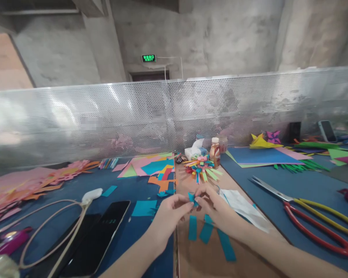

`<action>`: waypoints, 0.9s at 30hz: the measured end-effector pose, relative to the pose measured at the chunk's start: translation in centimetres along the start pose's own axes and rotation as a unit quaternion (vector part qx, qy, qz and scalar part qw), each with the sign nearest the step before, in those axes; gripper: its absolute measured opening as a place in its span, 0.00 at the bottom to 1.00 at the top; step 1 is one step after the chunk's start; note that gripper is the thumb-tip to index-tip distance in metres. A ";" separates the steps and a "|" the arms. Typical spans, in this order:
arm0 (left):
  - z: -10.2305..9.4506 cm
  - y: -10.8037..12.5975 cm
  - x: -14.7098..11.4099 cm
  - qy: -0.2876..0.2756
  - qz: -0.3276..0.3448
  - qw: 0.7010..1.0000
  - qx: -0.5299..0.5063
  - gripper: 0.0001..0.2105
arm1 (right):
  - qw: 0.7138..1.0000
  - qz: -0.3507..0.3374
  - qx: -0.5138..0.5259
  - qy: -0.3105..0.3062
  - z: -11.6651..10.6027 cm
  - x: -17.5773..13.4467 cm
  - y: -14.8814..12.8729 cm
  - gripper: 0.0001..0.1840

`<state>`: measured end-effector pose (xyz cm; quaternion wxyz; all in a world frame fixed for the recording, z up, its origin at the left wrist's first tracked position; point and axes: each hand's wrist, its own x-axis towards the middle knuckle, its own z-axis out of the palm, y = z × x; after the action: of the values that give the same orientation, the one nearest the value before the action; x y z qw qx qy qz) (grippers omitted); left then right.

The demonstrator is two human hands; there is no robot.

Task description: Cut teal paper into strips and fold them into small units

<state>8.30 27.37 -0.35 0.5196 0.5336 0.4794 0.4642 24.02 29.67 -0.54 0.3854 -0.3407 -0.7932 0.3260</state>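
Between my two hands is a small folded piece of blue paper (191, 197). My left hand (174, 208) pinches its left side with thumb and fingertips. My right hand (210, 202) grips the same piece from the right, its fingers closed together. Below the hands, several blue paper strips (192, 227) lie on the brown board (188, 262). A wider blue paper piece (144, 208) rests on the blue mat left of my left hand. Just past the hands, a multicoloured paper-strip flower (201, 166) sits on the board.
Scissors with red and yellow handles (307, 216) lie at the right. A phone (104, 239) and a white cable (82, 216) are at the left. Behind the flower stands a bottle (215, 152). White tissue (243, 206) lies beside my right hand. A perforated metal screen (133, 119) borders the back.
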 end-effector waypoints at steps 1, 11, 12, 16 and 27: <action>0.0 0.0 0.0 -0.001 0.002 1.000 0.000 0.10 | 1.000 0.014 0.024 0.002 0.0 0.0 -0.2 0.05; 0.3 0.5 -0.3 -0.041 -0.030 0.998 0.031 0.09 | 0.996 0.037 0.074 0.030 -0.1 0.1 -0.6 0.05; 0.4 0.6 -0.3 -0.043 -0.025 0.998 0.035 0.10 | 0.997 0.035 0.066 0.034 -0.1 0.1 -0.6 0.05; 0.6 0.9 -0.4 -0.038 0.000 0.998 0.054 0.10 | 0.998 0.024 0.046 0.042 -0.3 0.1 -0.8 0.05; 0.5 0.8 -0.4 -0.030 0.008 0.997 0.069 0.08 | 0.996 0.030 0.070 0.048 0.1 0.1 0.2 0.04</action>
<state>8.76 26.93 0.44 0.4925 0.5856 0.4900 0.4177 23.92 29.78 -0.71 0.4360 -0.3519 -0.7382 0.3756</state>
